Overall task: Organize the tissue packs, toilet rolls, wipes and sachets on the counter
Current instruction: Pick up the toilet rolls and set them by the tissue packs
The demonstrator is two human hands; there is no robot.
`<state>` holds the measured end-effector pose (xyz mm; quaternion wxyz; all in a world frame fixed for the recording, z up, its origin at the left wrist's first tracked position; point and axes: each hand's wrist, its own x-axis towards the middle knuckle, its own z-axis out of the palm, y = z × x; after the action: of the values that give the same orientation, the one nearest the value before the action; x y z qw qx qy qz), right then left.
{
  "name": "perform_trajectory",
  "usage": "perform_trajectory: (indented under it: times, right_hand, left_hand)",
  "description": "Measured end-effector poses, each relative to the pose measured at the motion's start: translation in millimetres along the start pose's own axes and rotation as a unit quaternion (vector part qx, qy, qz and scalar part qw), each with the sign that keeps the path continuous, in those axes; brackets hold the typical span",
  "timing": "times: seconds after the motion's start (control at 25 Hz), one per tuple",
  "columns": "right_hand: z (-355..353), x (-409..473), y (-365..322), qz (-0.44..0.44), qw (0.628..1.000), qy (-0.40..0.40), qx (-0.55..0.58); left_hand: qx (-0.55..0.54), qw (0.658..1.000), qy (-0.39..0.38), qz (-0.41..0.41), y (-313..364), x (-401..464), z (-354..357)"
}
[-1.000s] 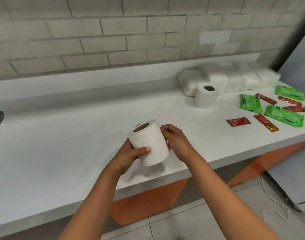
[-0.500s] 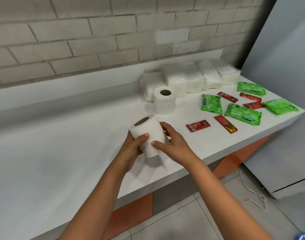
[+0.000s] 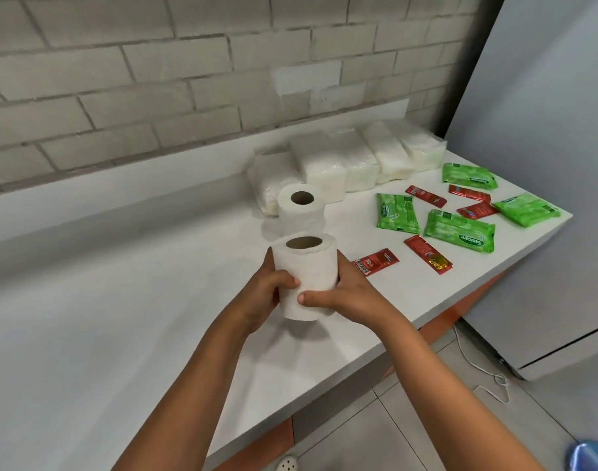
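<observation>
The held roll (image 3: 306, 277) is now carried upright at the centre of the frame, just in front of the second roll (image 3: 301, 209), whereas a second ago it was held tilted, well to the left of that roll. Both hands are wrapped around it: the left hand (image 3: 267, 294) is clamped on its left side with the thumb across the front, and the right hand (image 3: 341, 295) is clamped on the right side with the thumb laid over the lower front. Whether the roll is resting on the counter (image 3: 104, 317) or held just above it cannot be told. It is judged that the roll is being brought to join its fellow, so that the rolls are grouped beside the tissue packs (image 3: 351, 161), which are lined up against the wall in the upper right. The wipes (image 3: 459, 231) and sachets (image 3: 426, 254) are seen scattered at the right of the frame and are judged not yet sorted. On the nearest green wipes pack the word "Sanicare" can be read in white; the same logo is made out on the other packs, but blurred. A barcode is seen on the nearest red sachet (image 3: 375, 261); its lettering is too small to be read.
</observation>
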<state>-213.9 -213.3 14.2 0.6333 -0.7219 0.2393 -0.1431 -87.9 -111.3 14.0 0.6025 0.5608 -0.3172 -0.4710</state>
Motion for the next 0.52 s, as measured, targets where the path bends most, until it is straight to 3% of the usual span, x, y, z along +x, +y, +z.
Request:
perform_trajectory:
  times: [0.36,0.44,0.52]
  right_hand:
    - [-16.7,67.3,-5.9,-0.028,0.987,0.155,0.039]
    - [-27.0,76.9,-5.0,-0.029,0.979,0.196,0.041]
    - [-43.6,88.4,-2.1,-0.032,0.968,0.246,0.046]
  left_hand:
    - [0.099,0.993,-0.026,0.051,32.5,74.1,-29.5]
    - [0.108,0.988,0.059,0.088,29.7,87.7,-30.4]
    - [0.152,0.963,0.182,0.132,25.8,103.2,-31.9]
